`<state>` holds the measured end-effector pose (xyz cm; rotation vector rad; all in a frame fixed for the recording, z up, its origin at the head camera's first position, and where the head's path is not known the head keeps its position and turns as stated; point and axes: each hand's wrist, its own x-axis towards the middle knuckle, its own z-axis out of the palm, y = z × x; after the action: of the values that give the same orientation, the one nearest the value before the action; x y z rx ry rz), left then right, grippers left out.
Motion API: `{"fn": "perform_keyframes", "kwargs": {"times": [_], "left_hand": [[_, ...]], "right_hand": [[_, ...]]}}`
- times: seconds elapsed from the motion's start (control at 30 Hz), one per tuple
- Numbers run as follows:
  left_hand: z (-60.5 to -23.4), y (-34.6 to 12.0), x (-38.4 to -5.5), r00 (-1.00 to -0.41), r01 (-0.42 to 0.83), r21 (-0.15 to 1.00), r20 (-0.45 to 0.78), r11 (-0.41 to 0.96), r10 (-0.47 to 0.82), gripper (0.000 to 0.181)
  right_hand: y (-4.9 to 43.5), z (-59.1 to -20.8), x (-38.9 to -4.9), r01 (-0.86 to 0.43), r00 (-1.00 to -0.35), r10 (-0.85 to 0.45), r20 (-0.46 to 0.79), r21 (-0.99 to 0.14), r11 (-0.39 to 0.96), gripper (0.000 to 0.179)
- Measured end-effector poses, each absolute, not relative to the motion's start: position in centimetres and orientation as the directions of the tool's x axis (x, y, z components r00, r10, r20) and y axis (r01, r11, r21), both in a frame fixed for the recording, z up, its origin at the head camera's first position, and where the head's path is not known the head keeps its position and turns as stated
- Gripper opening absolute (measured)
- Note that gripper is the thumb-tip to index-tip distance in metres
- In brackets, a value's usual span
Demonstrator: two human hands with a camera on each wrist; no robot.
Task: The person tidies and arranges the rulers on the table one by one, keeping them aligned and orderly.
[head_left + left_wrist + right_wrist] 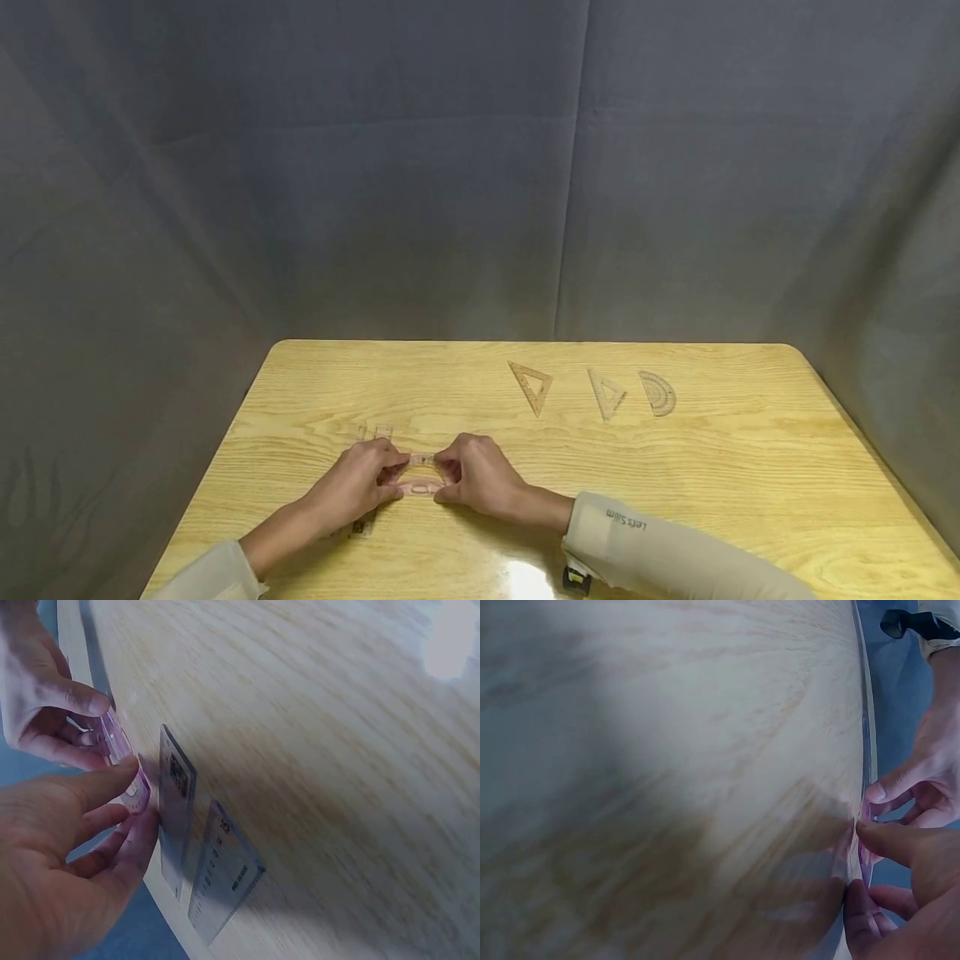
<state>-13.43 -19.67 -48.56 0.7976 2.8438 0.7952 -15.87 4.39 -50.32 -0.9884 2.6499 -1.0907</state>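
Note:
A pink see-through protractor (421,487), with a curved edge and printed scale, is held low over the wooden table between both hands. My left hand (358,482) pinches its left end between thumb and fingers, and my right hand (483,477) pinches the right end. In the left wrist view the pink protractor (116,742) stands tilted on edge, and fingertips cover its ends. Two clear rulers lie side by side under and beside the left hand: one ruler (175,806) closer to the fingers, the other ruler (223,874) farther out. The left hand hides their middles in the head view.
Farther back on the table (712,467) lie an orange-tinted set square (545,386), a clear set square (598,390) and a clear protractor (660,393), spaced in a row. Grey cloth (420,208) hangs behind and at the sides.

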Motion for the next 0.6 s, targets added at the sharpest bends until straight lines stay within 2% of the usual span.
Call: {"fn": "perform_keyframes", "kwargs": {"times": [0.33, 0.6], "left_hand": [[-48.58, -19.5, -13.1, -0.868, 0.468, 0.47, 0.085, 0.748, 0.49, 0.039], [-48.67, -19.44, -13.07, -0.871, 0.464, 0.457, 0.078, 0.759, 0.486, 0.037]], "right_hand": [[3.96, -50.35, -15.84, -0.592, -0.764, -0.62, 0.181, -0.579, 0.56, 0.033], [4.04, -50.42, -15.76, -0.589, -0.769, -0.617, 0.166, -0.558, 0.584, 0.042]]}}
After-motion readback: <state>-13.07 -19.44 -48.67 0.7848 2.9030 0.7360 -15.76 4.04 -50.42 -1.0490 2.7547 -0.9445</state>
